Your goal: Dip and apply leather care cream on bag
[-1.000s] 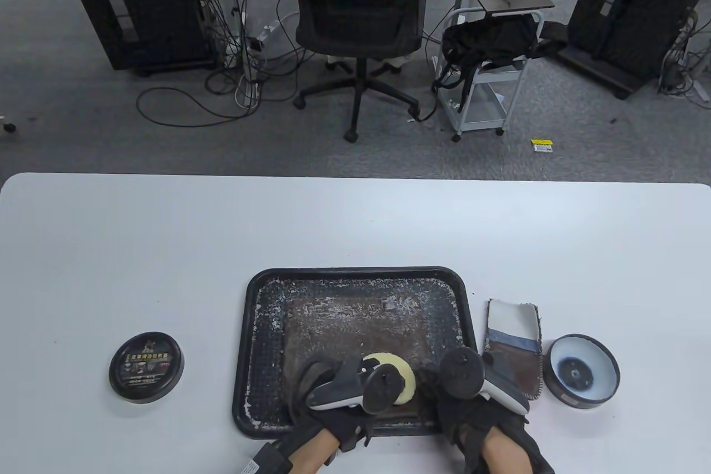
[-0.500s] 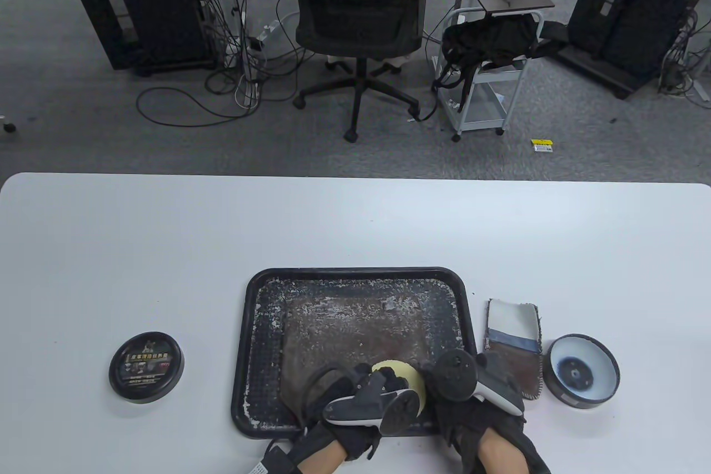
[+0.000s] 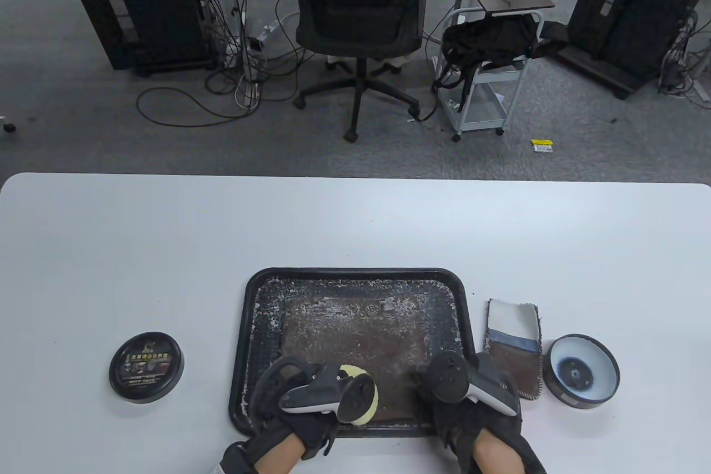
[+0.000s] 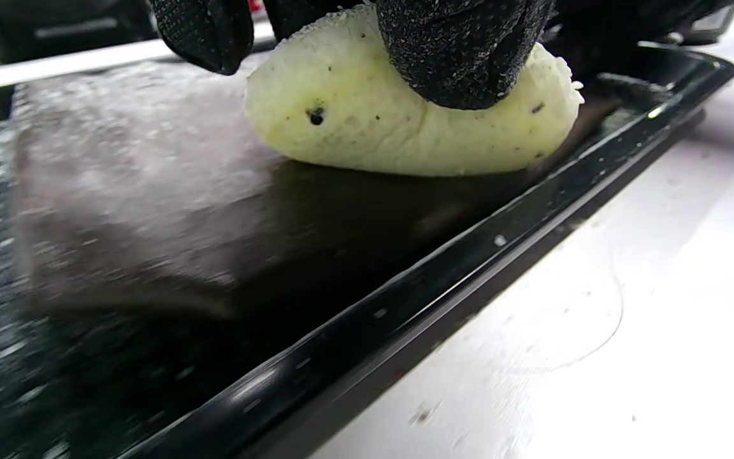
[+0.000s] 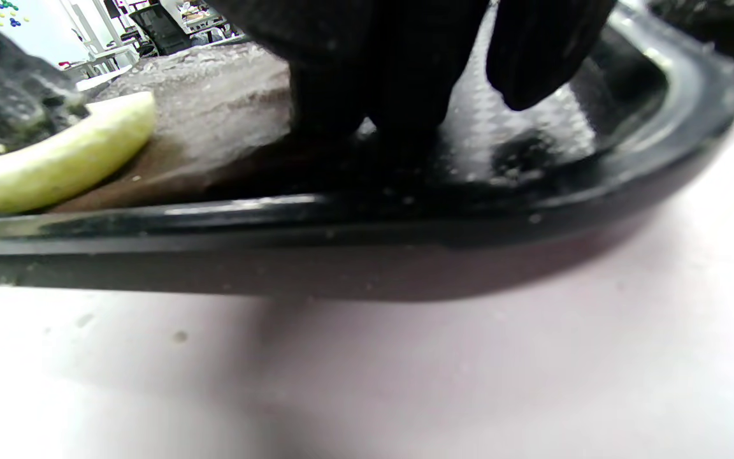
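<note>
A flat brown leather bag (image 3: 355, 329), flecked with white cream, lies in a black tray (image 3: 355, 272). My left hand (image 3: 294, 418) pinches a pale yellow sponge (image 3: 364, 393) and holds it down on the bag's near left part. In the left wrist view the gloved fingers (image 4: 462, 51) dig into the sponge (image 4: 405, 127), which sits on the bag (image 4: 137, 191) close to the tray rim (image 4: 405, 306). My right hand (image 3: 472, 418) presses the bag's near right corner; its fingers (image 5: 367, 76) come down on the leather (image 5: 214, 108) just inside the rim (image 5: 341, 223).
An open cream tin (image 3: 582, 377) with a pale blue inside stands right of the tray. Its black labelled lid (image 3: 146, 367) lies on the left. A small brown, blue and white cloth piece (image 3: 514, 346) lies between tray and tin.
My left hand has swept the sponge leftward and toward the near edge across the bag. The right hand has stayed on the near right corner, shifting only slightly.
</note>
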